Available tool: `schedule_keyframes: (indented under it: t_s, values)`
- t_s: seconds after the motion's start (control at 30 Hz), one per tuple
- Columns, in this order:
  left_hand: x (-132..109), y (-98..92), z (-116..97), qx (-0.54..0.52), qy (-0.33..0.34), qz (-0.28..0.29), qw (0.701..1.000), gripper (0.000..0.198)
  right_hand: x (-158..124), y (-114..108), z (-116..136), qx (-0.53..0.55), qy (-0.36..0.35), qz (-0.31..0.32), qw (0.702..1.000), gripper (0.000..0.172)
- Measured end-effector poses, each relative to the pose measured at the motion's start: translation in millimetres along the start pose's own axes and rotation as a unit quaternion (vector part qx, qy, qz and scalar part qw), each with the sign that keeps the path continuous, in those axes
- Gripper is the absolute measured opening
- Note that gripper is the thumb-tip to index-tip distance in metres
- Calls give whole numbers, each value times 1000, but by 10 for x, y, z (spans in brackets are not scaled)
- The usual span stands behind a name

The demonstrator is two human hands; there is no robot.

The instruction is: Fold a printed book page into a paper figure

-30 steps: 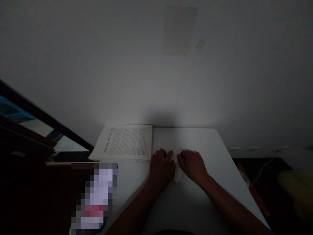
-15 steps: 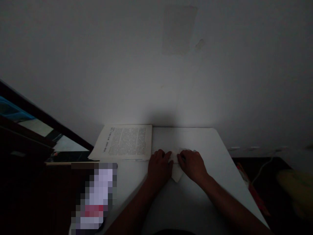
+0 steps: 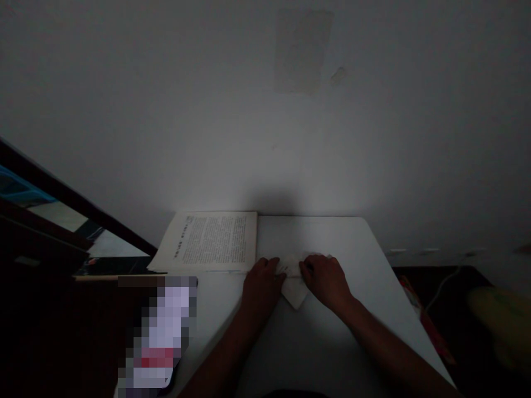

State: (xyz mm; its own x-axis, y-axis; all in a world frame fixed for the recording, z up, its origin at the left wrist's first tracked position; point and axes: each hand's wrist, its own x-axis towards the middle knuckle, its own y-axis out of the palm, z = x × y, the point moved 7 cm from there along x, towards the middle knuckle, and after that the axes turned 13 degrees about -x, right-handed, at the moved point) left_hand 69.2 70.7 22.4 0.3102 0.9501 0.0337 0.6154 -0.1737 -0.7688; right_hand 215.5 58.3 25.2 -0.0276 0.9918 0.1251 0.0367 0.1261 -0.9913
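Note:
A small piece of white folded paper [image 3: 295, 292] lies on the white table [image 3: 357, 243], its point towards me. My left hand [image 3: 262, 286] rests on the paper's left side with fingers curled, pressing its edge. My right hand [image 3: 326, 279] presses the paper's right side, fingers bent down on it. The top part of the paper is hidden under both hands. The scene is dim.
An open sheaf of printed pages [image 3: 211, 241] lies at the table's far left, against the white wall [image 3: 265, 110]. A blurred-out object [image 3: 160, 331] sits at the near left. Dark furniture [image 3: 50, 243] stands left; the floor with a cable [image 3: 443, 287] lies right.
My left hand has slid a little to the left, so more of the folded paper's lower point shows. My right hand has stayed almost still.

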Motion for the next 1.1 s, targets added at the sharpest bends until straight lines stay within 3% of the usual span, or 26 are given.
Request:
schedule_keyframes:
  t_s: [0.6,0.73,0.93,1.1]
  values:
    - [17,-160,111,-1,-54,24,998,27,2,-2,7,0,-2,-6,1000,28]
    - [11,-148,8,8,-26,20,999,26,2,5,0,5,-3,-11,1000,27]
    - [68,-114,-302,50,70,-12,996,27,-3,-24,7,2,-5,-12,1000,26]
    - [131,13,-322,85,98,-15,991,33,-9,-23,2,10,-2,-25,1000,27]
